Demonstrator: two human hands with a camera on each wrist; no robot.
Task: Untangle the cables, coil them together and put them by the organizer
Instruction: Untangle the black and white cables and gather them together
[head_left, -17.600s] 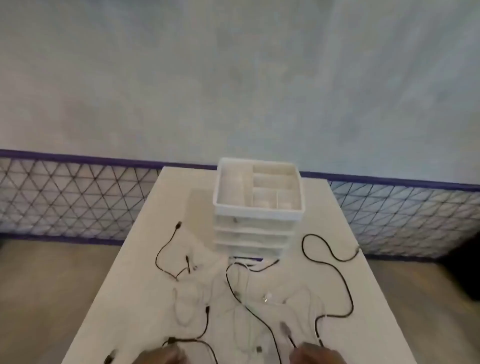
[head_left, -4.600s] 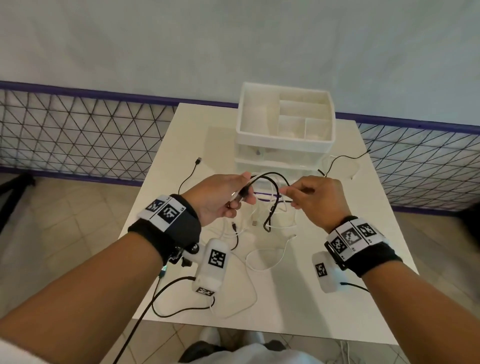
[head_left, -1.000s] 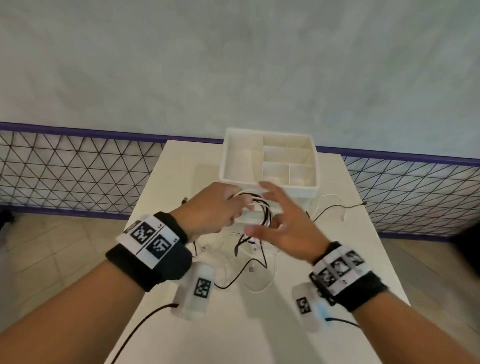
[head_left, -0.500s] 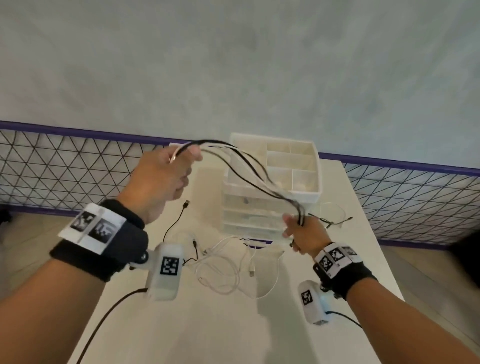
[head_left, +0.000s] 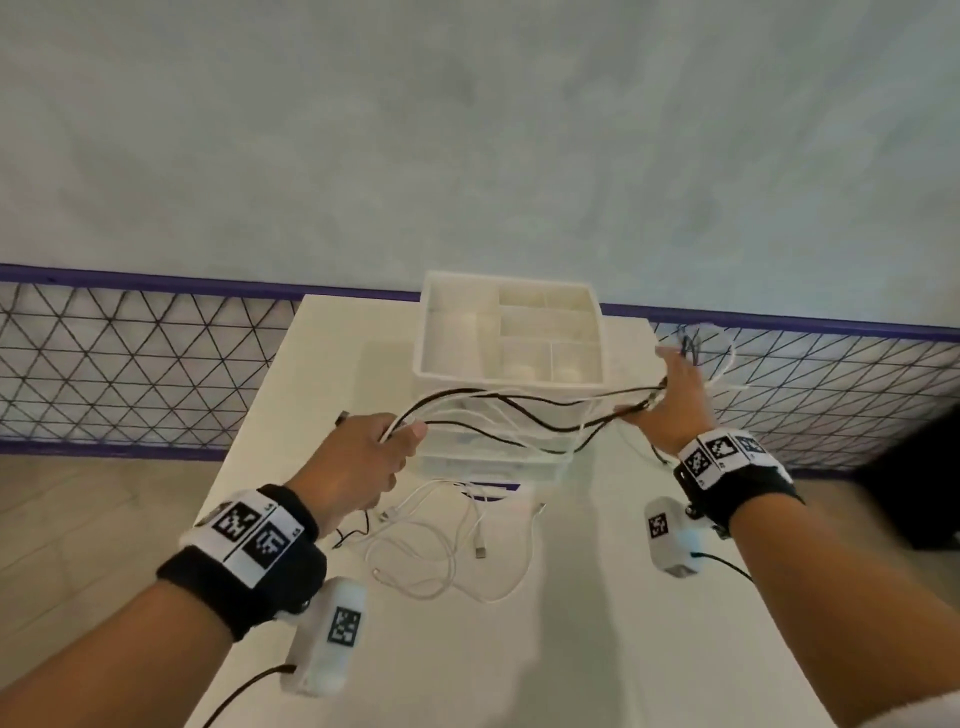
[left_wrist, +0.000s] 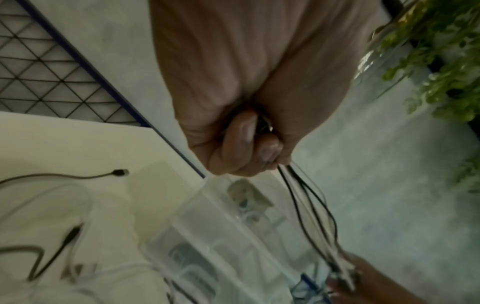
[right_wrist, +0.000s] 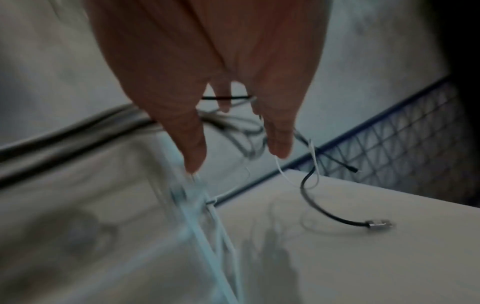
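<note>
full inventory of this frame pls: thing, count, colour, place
cable bundle: several strands, black and white, stretched in the air between both hands, in front of the organizer
loose cables: count unclear, mostly white, one black, lying tangled on the table below the bundle
organizer: one, white, drawer unit with a divided top tray, far middle of the table
table: one, white
mesh fence: black wire with purple rail, behind the table
plant: green, left wrist view only
left hand: grips one end of the bundle
right hand: fingers straight, bundle across it
</note>
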